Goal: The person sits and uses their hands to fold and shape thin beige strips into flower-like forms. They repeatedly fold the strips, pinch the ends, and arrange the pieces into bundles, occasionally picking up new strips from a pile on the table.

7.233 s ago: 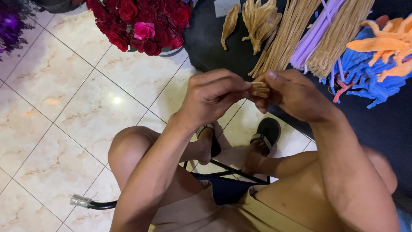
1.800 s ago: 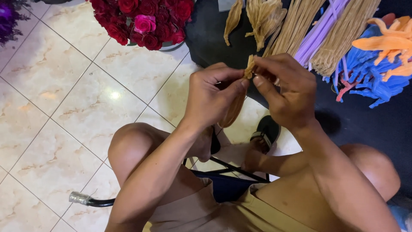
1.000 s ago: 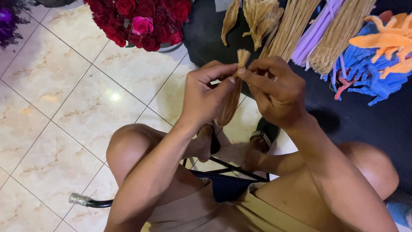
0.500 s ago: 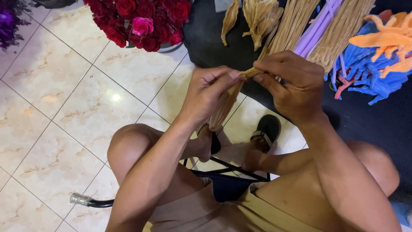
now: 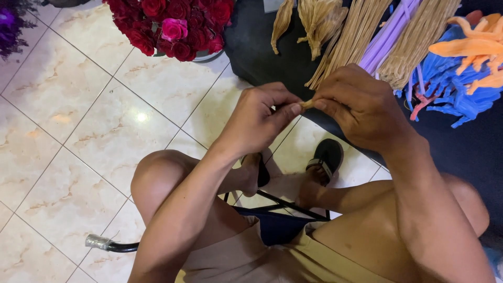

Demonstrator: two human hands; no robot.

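A tan strip, dried leaf or fibre by the look of it, is showing only as a small tip pinched between the two hands, at chest height above the knees. Left hand is closing thumb and forefinger on one end; right hand is curling over the other end, fingers together and clamped on it. Most of the strip is lying hidden inside the hands, so its length and shape are not readable. Judging progress: the piece seems to be rolled or folded small already, but whether the shaping is finished cannot be told from here. Just beyond the right hand, a dark cloth is carrying the stock: tan stalk bundles, a lilac bundle, loose husk pieces, and further to the right blue fibre with orange fibre on top. Beyond the left hand, red roses are sitting in a bunch on the tile floor. Under the hands, sandalled feet and a stool frame are crowding the space. Open room is lying to the left of the left hand, over bare tiles; to the right the cloth's edge is running close below the right hand.
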